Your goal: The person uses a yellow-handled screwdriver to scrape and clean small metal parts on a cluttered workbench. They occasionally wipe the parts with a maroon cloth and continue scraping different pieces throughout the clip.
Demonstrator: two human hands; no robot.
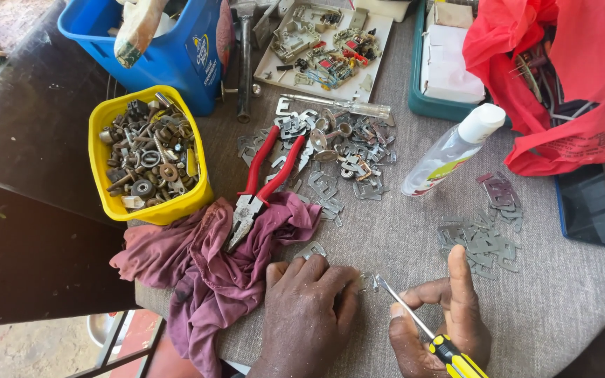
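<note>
I log: L hand [307, 308] flat on worktop [561, 294], grip holds nothing | R hand [442, 315] grip round screwdriver [425, 327], tip at small metal part [367, 281] | pliers [264, 183] on cloth [211, 266].

Just one view here, head-mounted, looking pretty much straight down at a grey round table [400, 231], close up, with both hands at the near bottom edge of frame.
</note>
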